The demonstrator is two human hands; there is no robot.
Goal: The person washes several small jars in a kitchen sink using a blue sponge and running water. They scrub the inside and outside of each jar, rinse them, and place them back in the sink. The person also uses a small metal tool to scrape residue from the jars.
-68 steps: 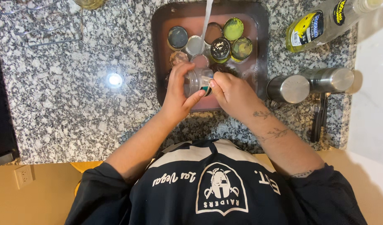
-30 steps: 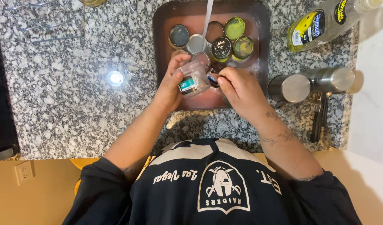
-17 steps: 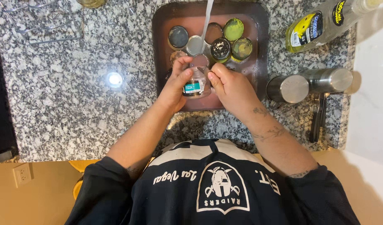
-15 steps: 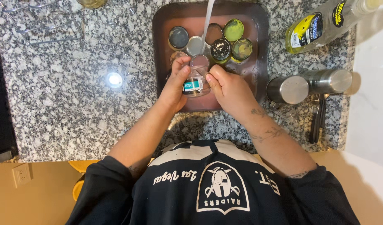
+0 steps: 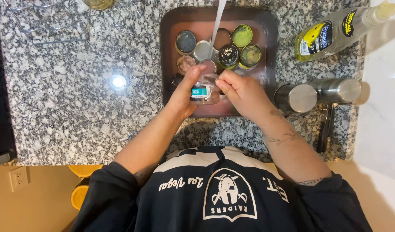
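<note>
A speckled granite desk (image 5: pixel 77 111) surrounds a small brown sink (image 5: pixel 270 51). Over its near edge both hands hold a small clear jar (image 5: pixel 205 91) with a teal label — left hand (image 5: pixel 185 92) and right hand (image 5: pixel 242 92), each grip clamped on it. Beyond, round lids (image 5: pixel 232 47) lie under running water (image 5: pixel 217 21).

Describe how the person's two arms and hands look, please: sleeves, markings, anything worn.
Both hands are bare: left hand, right hand. No gloves, rings or watch show. Dark sleeves are pushed up near the elbows, leaving the forearms bare. The right forearm carries dark tattoo lines near the wrist and further up.
</note>
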